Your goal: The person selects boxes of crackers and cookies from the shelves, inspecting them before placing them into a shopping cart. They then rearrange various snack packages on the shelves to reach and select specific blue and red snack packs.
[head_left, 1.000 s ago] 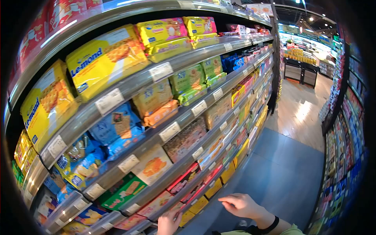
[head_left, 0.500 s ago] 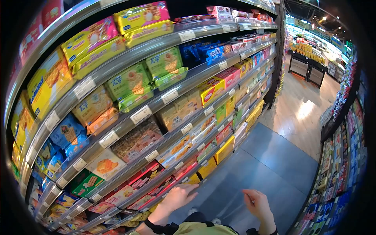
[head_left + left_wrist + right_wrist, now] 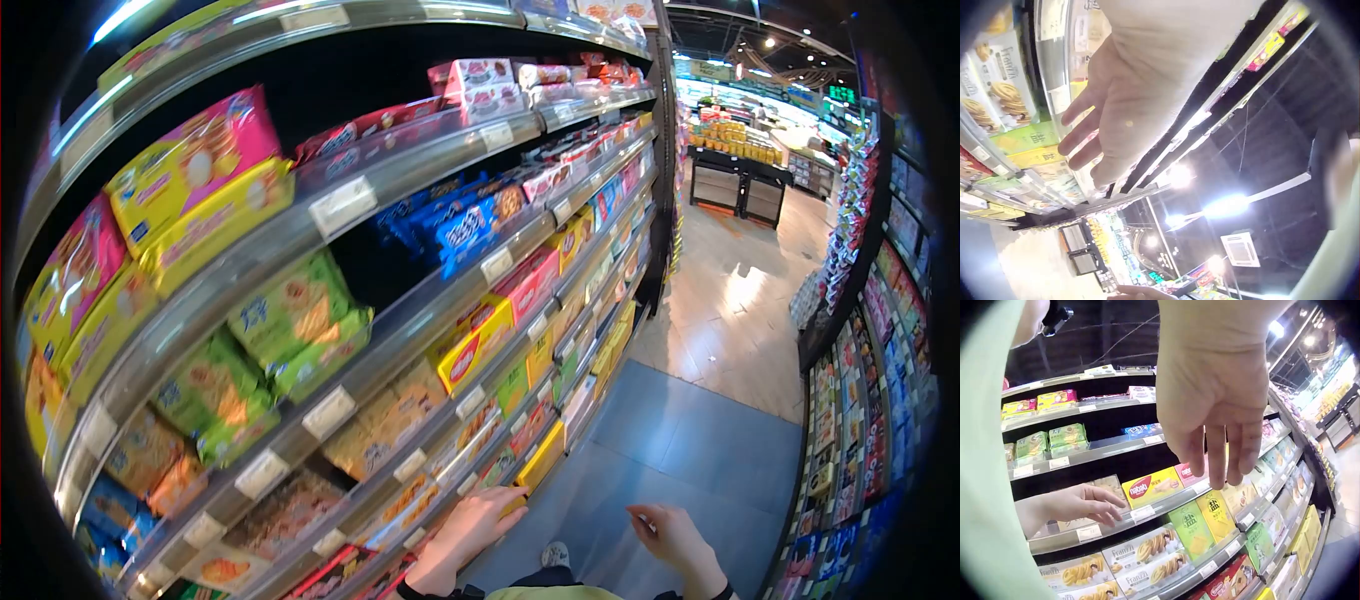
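My left hand is beside the lower shelves on the left, holding nothing. Its fingers are spread and relaxed in the left wrist view, where the palm shows in front of the shelf edge. Over the aisle floor hangs my right hand, also holding nothing, its fingers loosely bent. From the right wrist, those fingers point down before the shelves. Nearest the left hand in that view is a yellow Nabati box. White Franzzi cookie boxes stand on the shelf below it.
Green cracker packs, yellow and pink biscuit packs and blue packs line the left shelves. Another stocked shelf runs along the right. Grey floor leads to a dark display stand.
The view has moved forward along the aisle, with shelf goods sliding left and back. My left hand has come away from the shelf fronts where it was a second ago. Both hands stay without any goods.
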Tool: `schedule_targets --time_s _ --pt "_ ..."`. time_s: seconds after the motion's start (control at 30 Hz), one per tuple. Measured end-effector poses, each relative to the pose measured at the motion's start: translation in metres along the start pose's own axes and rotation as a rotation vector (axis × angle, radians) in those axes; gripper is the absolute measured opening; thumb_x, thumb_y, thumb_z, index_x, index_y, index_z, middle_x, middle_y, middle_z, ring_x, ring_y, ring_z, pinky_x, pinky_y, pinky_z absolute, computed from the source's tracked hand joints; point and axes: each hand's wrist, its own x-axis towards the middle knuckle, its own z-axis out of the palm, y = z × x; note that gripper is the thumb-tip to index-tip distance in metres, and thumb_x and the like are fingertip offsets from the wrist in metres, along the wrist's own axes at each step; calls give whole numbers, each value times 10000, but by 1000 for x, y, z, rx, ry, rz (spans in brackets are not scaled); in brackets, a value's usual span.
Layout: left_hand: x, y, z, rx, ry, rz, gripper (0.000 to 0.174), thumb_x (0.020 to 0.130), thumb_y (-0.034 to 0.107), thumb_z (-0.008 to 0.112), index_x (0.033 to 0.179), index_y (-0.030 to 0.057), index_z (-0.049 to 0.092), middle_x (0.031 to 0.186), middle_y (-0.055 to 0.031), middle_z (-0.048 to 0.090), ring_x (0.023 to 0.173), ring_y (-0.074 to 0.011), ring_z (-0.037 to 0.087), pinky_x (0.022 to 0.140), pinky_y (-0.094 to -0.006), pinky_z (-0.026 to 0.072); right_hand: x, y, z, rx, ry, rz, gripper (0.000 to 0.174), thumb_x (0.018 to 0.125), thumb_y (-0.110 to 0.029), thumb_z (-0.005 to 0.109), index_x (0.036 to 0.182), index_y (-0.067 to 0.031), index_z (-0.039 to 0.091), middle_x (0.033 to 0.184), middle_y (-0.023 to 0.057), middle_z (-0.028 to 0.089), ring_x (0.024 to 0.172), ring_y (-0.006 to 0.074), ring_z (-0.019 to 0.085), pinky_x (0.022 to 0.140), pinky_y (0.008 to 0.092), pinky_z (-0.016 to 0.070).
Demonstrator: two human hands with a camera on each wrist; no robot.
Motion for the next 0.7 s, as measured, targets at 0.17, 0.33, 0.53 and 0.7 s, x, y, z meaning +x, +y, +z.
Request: schedule_targets --time_s 0.17,0.33,0.53,0.7 --pt "77 -4 -39 -55 126 10 331 893 214 645 1185 59 630 1107 -142 673 1010 -326 641 856 -392 526 108 -8 -40 -7 -4 -103 175 884 -148 618 1040 -84 665 937 137 693 844 335 658 752 406 532" --pt "124 9 -72 -112 296 70 286 850 117 698 1128 52 670 1042 -120 697 936 -287 666 825 -355 537 202 -9 -54 4 -26 -299 181 880 -137 615 1047 -86 663 902 141 683 839 333 655 740 414 525" --pt "162 24 -92 -82 518 58 170 777 54 708 937 -2 721 913 -125 720 889 -267 691 821 -366 530 328 -14 -75 107 -55 -575 179 856 -86 627 1029 -79 670 842 128 662 808 315 636 689 410 507" --pt "201 44 -108 217 845 26 134 730 27 664 852 -5 708 882 -126 715 833 -246 679 750 -347 519 437 -47 -120 222 86 -974 212 815 15 632 1016 -34 679 909 105 688 839 277 641 752 374 498"
